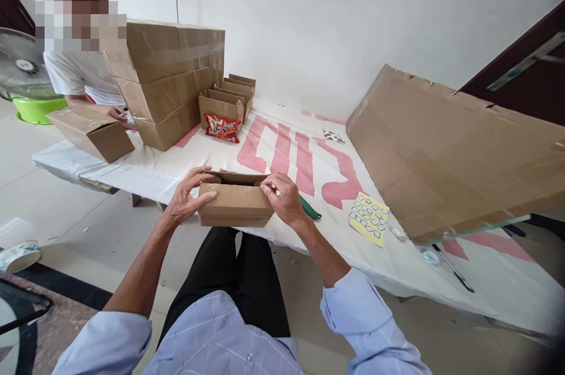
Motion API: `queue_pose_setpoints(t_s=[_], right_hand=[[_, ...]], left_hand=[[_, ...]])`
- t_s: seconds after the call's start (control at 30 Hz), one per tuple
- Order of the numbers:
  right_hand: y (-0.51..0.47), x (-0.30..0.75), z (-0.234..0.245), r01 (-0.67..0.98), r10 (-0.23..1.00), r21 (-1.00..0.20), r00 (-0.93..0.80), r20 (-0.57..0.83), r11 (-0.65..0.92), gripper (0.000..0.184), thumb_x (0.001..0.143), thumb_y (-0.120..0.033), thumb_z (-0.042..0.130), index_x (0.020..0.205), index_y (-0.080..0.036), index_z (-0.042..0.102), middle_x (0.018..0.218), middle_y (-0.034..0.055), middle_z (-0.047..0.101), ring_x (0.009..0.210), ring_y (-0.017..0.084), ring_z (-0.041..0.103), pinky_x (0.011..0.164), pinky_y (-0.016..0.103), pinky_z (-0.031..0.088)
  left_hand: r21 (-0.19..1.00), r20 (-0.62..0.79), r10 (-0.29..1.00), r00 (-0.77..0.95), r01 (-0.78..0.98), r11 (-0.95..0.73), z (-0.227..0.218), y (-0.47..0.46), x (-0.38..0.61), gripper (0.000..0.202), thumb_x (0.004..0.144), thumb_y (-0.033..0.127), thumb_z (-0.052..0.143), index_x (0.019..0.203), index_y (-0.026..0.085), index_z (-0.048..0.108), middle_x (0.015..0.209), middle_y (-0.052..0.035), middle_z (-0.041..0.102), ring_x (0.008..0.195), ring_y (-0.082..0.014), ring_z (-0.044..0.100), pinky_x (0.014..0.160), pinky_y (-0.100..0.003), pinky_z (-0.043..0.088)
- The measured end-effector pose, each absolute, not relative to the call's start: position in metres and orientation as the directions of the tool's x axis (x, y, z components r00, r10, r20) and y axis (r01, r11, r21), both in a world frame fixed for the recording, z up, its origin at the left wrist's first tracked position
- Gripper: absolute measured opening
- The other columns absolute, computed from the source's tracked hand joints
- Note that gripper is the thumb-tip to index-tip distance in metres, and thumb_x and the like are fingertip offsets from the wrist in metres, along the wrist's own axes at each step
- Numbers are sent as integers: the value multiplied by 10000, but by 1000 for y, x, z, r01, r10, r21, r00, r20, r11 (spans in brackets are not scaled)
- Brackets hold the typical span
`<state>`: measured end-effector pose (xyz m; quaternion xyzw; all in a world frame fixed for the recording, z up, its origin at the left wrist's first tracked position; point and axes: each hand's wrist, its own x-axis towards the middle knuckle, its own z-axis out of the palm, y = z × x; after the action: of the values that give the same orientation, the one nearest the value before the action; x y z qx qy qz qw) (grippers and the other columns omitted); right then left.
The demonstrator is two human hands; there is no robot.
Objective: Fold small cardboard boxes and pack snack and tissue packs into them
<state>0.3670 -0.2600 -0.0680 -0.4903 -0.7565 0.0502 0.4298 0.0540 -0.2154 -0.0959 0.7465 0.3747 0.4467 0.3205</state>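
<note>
At table (397,269), left hand (185,203), right hand (286,199), clasping carton (233,205)

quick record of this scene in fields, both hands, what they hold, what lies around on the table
left hand: grips the left end of the small cardboard box, fingers over its rim
right hand: grips the box's right end, fingers on the top edge
box state: top open, at the near edge of the table
beside right hand: green object, partly hidden; yellow sticker sheet farther right
farther back: red snack packet, open boxes, stacked cartons
right side: flat cardboard sheet
other person: co-worker's hand near another box
</note>
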Motion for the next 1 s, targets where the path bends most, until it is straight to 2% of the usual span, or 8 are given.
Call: queue_pose_setpoints(t_s=[0.1, 0.2, 0.33, 0.43, 0.5, 0.73, 0.9, 1.0], right_hand=[[-267, 365, -82, 827, 626, -187, -233, 744, 530, 259, 1093, -203, 573, 896, -250, 735, 931, 90, 776, 888, 246, 649, 846, 402, 546], [-272, 363, -92, 814, 535, -113, -262, 803, 569, 268, 1113, -194, 541, 935, -253, 732, 943, 91, 783, 848, 234, 668, 791, 387, 554], [-279, 356, -88, 660, 591, -418, -50, 805, 624, 265, 1144, -346, 535, 951, -255, 694, 910, 63, 764, 825, 216, 692, 784, 376, 578], [-284, 352, -77, 418, 739, -737, 196, 644, 532, 266, 1103, -465, 622, 961, -252, 690, 887, 30, 753, 726, 177, 639, 698, 333, 551], [-290, 351, -73, 286, 802, -835, 256, 540, 471, 266, 1046, -494, 695, 950, -246, 701, 875, 19, 755, 680, 158, 602, 650, 308, 520], [-326, 389, -102, 296, 815, -895, 385, 432, 334, 242, 962, -480, 712, 906, -244, 708, 881, 17, 755, 786, 180, 666, 785, 322, 562], [-366, 494, -129, 487, 657, -867, 622, 426, 102, 296, 908, -535, 655, 892, -243, 701, 887, 32, 762, 841, 215, 683, 802, 337, 564], [-392, 571, -134, 551, 517, -826, 745, 421, -120, 281, 851, -517, 607, 847, -243, 668, 899, 56, 764, 862, 233, 668, 828, 357, 561]], left_hand=[[766, 455, 812, 366, 305, -566, -97, -215, 53, 478, 947, 611, 766, 1222, 222, 804, 1514, -149, 674, 1465, -372, 621, 1275, -530, 481], [728, 473, 802, 365, 351, -589, -99, -214, 53, 464, 972, 606, 735, 1202, 209, 800, 1489, -150, 693, 1412, -360, 661, 1282, -518, 480], [683, 480, 802, 356, 422, -596, -98, -212, 53, 449, 979, 608, 707, 1165, 209, 798, 1473, -144, 712, 1381, -360, 682, 1260, -515, 508], [686, 470, 811, 347, 434, -583, -97, -210, 53, 468, 974, 631, 693, 1139, 206, 797, 1465, -147, 715, 1359, -356, 697, 1241, -514, 526], [701, 464, 817, 341, 423, -574, -95, -212, 54, 496, 962, 653, 688, 1147, 205, 796, 1455, -149, 719, 1352, -357, 701, 1237, -520, 531], [701, 463, 849, 255, 481, -527, -99, -220, 51, 423, 913, 614, 705, 1085, 234, 770, 1452, -93, 730, 1360, -353, 701, 1268, -540, 514], [658, 476, 848, 233, 546, -519, -103, -217, 54, 384, 905, 637, 662, 1043, 287, 742, 1440, -42, 741, 1360, -346, 704, 1285, -526, 503], [627, 443, 863, 244, 603, -493, -109, -212, 49, 423, 938, 657, 620, 1161, 316, 737, 1503, -42, 710, 1367, -363, 696, 1261, -552, 522]])
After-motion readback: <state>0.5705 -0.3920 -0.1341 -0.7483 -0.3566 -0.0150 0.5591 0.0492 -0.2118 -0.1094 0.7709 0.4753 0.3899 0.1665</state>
